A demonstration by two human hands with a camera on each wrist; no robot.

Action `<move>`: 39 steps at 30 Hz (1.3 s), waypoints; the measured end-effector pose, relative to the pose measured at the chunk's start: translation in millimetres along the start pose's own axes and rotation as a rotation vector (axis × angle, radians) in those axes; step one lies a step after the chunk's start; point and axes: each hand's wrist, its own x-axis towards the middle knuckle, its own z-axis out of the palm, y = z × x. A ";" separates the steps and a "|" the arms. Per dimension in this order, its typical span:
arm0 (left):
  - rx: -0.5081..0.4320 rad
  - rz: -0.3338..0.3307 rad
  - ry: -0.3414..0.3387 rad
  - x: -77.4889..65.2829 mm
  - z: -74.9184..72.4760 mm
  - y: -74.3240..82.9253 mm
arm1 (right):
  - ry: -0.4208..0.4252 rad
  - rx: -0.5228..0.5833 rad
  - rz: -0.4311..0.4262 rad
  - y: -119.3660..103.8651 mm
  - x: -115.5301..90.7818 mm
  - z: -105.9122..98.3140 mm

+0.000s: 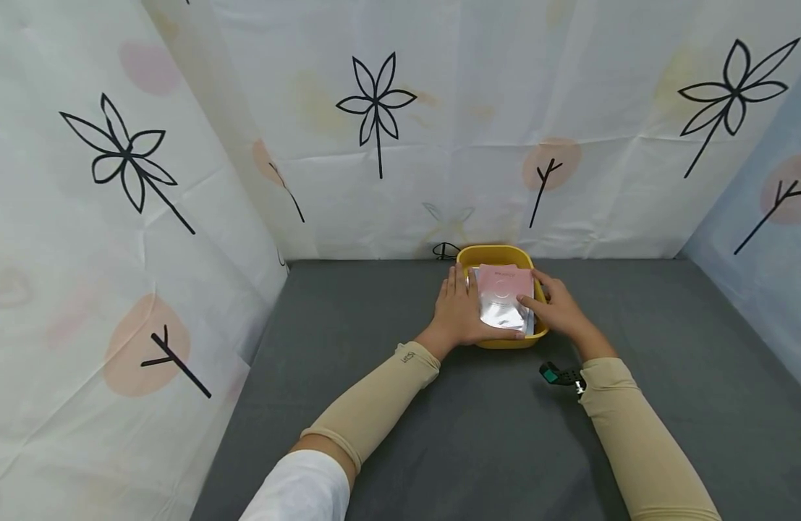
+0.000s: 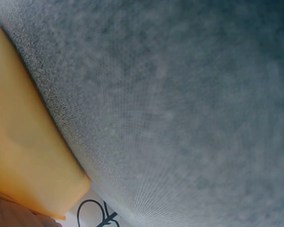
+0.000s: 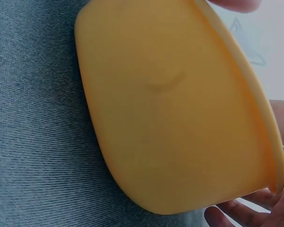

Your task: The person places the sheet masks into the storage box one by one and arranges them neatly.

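At the back of the table stands a yellow plastic basket [image 1: 509, 344]. In it lies a flat, square pink-and-silver packet [image 1: 502, 289], with the edges of other flat pieces showing beneath its right side. My left hand [image 1: 464, 312] spreads over the basket's left side, fingers straight and pointing away, thumb stretched along the near edge of the packet. From the right, my right hand [image 1: 559, 307] reaches over the rim, its thumb on the packet's right edge. In the right wrist view, several fingers [image 3: 244, 213] show outside one corner of the basket.
A dark grey cloth covers the table [image 1: 348, 318]. White printed cloth [image 1: 452, 181] walls rise right behind the basket and at the left, with a bluish one at the right. A black device with a green part [image 1: 559, 375] hangs at my right wrist.
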 end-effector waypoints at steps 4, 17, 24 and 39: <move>-0.004 0.003 0.010 -0.1 0.6 0.0 | -0.002 0.004 -0.009 1.6 -0.3 -1.1; -0.081 -0.020 -0.032 0.1 -0.6 -7.0 | 0.003 0.047 -0.008 10.3 -14.3 -2.6; -0.152 0.000 -0.088 4.2 -7.9 -14.3 | 0.017 -0.003 -0.049 17.7 -35.5 -9.6; -0.279 0.099 -0.041 -25.7 -42.7 -72.7 | 0.038 -0.171 -0.113 19.7 -77.3 -39.0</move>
